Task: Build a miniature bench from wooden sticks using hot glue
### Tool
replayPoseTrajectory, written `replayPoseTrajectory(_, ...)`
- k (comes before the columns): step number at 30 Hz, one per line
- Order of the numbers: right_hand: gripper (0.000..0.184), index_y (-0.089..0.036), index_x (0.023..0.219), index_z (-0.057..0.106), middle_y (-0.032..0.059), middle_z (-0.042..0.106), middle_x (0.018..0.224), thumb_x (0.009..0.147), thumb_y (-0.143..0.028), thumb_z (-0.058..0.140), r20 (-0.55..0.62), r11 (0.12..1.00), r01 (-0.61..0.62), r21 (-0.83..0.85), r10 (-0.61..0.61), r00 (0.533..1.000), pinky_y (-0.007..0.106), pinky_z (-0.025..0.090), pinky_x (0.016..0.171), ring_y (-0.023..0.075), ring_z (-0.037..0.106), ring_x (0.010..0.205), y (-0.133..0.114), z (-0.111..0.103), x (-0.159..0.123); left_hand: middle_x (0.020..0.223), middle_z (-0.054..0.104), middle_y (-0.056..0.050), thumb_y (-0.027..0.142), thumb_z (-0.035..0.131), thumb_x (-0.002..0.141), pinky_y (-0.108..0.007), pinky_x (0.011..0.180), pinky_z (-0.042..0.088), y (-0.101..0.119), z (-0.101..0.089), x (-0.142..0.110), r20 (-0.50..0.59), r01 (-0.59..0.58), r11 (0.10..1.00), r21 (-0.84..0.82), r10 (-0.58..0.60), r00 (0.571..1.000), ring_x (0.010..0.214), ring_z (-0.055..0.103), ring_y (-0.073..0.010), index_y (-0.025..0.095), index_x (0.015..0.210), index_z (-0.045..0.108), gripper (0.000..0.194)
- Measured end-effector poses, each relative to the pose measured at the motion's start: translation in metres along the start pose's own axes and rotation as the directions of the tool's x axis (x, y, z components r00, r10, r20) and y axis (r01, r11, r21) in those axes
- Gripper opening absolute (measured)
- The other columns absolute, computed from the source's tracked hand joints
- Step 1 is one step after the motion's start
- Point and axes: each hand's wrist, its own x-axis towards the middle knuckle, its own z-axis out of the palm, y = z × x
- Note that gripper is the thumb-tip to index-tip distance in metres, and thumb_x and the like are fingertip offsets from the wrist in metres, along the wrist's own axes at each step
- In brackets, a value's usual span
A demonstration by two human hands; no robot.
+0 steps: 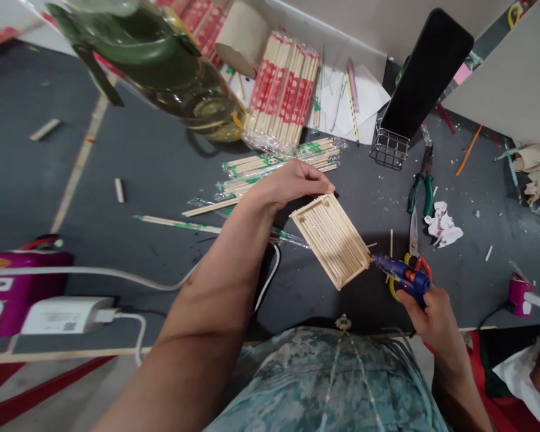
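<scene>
My left hand (288,183) grips the far edge of a small rectangular panel of glued wooden sticks (332,239) and holds it tilted above the dark table. My right hand (432,312) is closed round a blue glue gun (402,275), whose nozzle touches the panel's lower right corner. Bundles of wrapped wooden chopsticks (282,90) lie just beyond my left hand.
Green-handled pliers (422,183), scissors (414,237) and a crumpled tissue (443,223) lie to the right. A black phone leans in a wire stand (389,150). A green-lidded glass jug (162,60) stands far left. A white charger (67,315) and cables run along the near edge.
</scene>
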Motion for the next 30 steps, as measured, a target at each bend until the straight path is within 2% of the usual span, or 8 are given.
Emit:
replayPoseTrajectory(6,0.018,-0.020,0.108,0.069,0.0075,0.076,0.087,0.097,-0.031,0.060,-0.014,1.000,-0.007,0.006,0.007,1.000,0.029,0.056,0.065,0.0215,0.072,0.070,0.001,0.001,-0.004,0.064,0.072,-0.002,0.032,0.077,0.065,-0.025,0.061,0.051,0.001,0.001,-0.001,-0.025,0.019,1.000,-0.017,-0.019,1.000,0.059,0.064,-0.0140,0.021,0.065,0.077,0.012)
replayPoseTrajectory(16,0.021,-0.019,0.115,0.066,0.0076,0.075,0.091,0.099,-0.029,0.058,-0.008,0.998,0.064,0.006,-0.064,0.998,0.026,0.055,0.067,0.0204,0.074,0.076,-0.004,0.009,0.018,0.064,0.072,-0.002,0.033,0.078,0.065,-0.025,0.061,0.051,0.001,0.001,-0.002,-0.024,0.015,1.000,-0.017,-0.015,1.000,0.059,0.064,-0.0137,0.021,0.064,0.076,0.012)
replayPoseTrajectory(24,0.021,-0.017,0.114,0.066,0.0081,0.076,0.086,0.099,-0.029,0.058,0.001,0.998,0.045,-0.038,-0.045,0.999,0.027,0.056,0.065,0.0217,0.074,0.072,-0.003,0.004,0.006,0.063,0.073,-0.002,0.036,0.078,0.064,-0.023,0.060,0.051,-0.003,-0.001,0.001,0.000,-0.013,1.000,-0.005,0.013,1.000,0.058,0.064,-0.0133,0.020,0.066,0.077,0.016)
replayPoseTrajectory(30,0.022,-0.017,0.116,0.066,0.0105,0.077,0.094,0.099,-0.029,0.058,-0.010,0.997,0.047,-0.057,-0.048,0.999,0.029,0.057,0.069,0.0225,0.075,0.077,-0.002,0.001,-0.001,0.066,0.073,-0.002,0.036,0.076,0.067,-0.025,0.064,0.053,-0.003,0.000,0.001,-0.021,-0.003,0.999,0.047,0.004,1.000,0.061,0.065,-0.0137,0.020,0.067,0.076,0.016)
